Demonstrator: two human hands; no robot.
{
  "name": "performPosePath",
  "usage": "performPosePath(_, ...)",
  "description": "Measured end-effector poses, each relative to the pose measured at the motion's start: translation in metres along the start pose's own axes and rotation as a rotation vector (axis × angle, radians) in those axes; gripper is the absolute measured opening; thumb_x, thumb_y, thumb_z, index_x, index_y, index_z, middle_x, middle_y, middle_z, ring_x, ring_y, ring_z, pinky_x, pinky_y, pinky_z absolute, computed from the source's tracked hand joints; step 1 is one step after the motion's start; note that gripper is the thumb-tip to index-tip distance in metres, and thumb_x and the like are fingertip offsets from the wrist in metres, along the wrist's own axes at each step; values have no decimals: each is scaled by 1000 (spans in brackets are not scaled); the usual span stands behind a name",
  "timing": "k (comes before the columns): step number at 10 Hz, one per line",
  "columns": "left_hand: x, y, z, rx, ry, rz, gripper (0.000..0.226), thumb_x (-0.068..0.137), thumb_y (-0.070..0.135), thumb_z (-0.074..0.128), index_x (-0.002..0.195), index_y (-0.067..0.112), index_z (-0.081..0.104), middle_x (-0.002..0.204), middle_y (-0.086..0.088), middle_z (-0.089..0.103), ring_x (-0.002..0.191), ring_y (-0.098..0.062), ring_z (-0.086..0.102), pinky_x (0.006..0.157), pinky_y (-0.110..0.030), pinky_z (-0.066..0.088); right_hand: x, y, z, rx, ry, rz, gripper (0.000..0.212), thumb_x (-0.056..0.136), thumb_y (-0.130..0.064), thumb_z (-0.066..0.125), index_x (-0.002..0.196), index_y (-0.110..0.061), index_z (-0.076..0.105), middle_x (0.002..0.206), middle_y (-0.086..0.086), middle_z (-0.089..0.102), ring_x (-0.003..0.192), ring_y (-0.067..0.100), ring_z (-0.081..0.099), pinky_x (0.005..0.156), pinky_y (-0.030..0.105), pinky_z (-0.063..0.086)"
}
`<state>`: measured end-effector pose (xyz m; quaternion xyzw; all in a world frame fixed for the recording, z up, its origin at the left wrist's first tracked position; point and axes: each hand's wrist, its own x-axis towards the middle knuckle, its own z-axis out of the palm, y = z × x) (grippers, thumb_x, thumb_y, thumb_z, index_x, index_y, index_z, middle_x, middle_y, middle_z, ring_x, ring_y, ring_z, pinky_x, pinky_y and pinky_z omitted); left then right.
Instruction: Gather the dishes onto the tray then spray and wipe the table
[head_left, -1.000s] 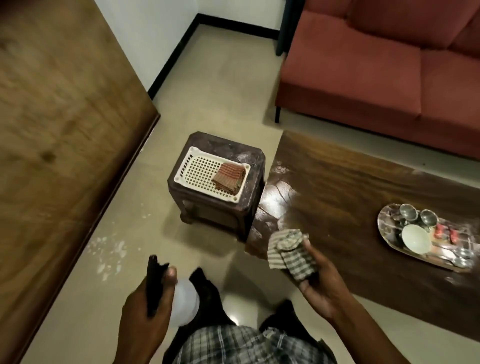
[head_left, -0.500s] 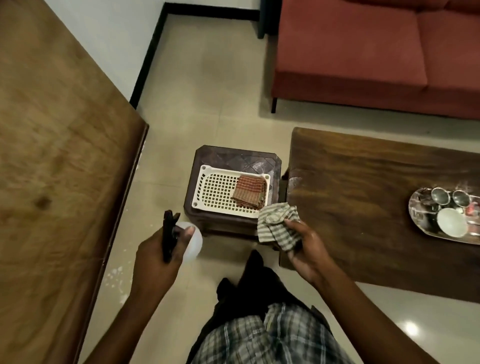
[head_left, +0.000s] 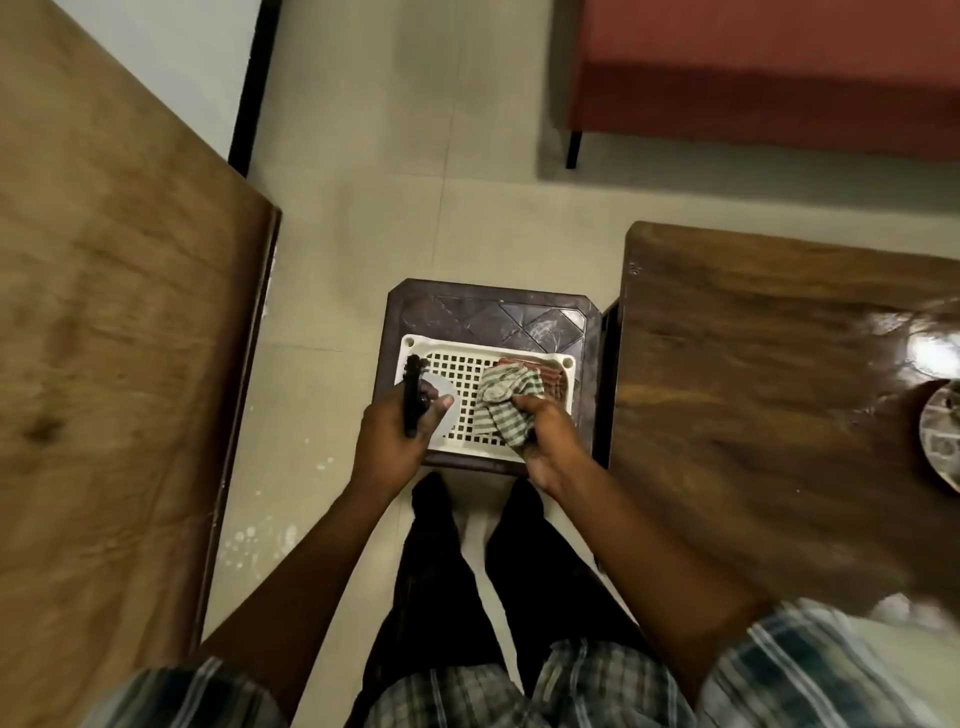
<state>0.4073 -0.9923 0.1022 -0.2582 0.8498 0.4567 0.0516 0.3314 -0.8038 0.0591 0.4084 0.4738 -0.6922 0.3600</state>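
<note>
The left hand (head_left: 395, 436) is gripping the spray bottle (head_left: 439, 415) over the left part of the white basket (head_left: 488, 345) on the stool (head_left: 467, 312). The right hand (head_left: 550, 441) is holding the crumpled checked cloth (head_left: 506, 410) over its right part. The steel tray (head_left: 937, 441) is lying on the table (head_left: 753, 389), far right.

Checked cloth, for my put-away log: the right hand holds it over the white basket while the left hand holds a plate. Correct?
No: the head view shows the left hand holding a spray bottle, not a plate. The right hand does hold the checked cloth over the white basket.
</note>
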Motion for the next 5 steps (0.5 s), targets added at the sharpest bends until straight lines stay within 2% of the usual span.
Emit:
performPosePath(1, 8, -9, 5, 10, -34, 16, 25, 98, 50, 72, 104, 26, 70, 90, 8, 76, 83, -2, 73, 78, -25, 60, 15, 0, 1, -35, 32, 10, 24, 103, -7, 61, 123, -9, 72, 100, 7, 83, 77, 17, 79, 61, 28, 61)
performPosePath(2, 15, -20, 6, 12, -78, 48, 22, 100, 37, 74, 112, 19, 70, 97, 10, 74, 91, 15, 67, 77, 0, 45, 18, -2, -10, -169, 74, -46, 31, 103, -14, 67, 133, -12, 67, 109, 8, 80, 81, 17, 76, 62, 29, 59)
performPosePath(3, 17, -21, -2, 15, -109, 40, 21, 101, 25, 74, 120, 19, 67, 109, 3, 73, 94, 5, 67, 80, 4, 42, -2, -1, -22, -425, 160, -178, 39, 101, -14, 70, 139, -15, 63, 124, 3, 76, 100, 17, 73, 86, 38, 61)
performPosePath(4, 22, -15, -8, 62, -143, 83, 31, 100, 13, 73, 129, 15, 64, 117, -5, 73, 103, -11, 67, 82, 6, 40, -26, -3, -32, -527, 234, -248, 39, 100, -15, 71, 138, -15, 64, 131, 3, 72, 110, 19, 69, 98, 39, 57)
performPosePath(5, 19, -18, -18, 135, -194, 100, 49, 96, -1, 70, 142, 10, 59, 129, -10, 71, 112, -19, 67, 88, -1, 43, -59, 8, -48, -587, 257, -281, 36, 99, -21, 74, 134, -17, 68, 134, 4, 71, 119, 21, 67, 104, 44, 56)
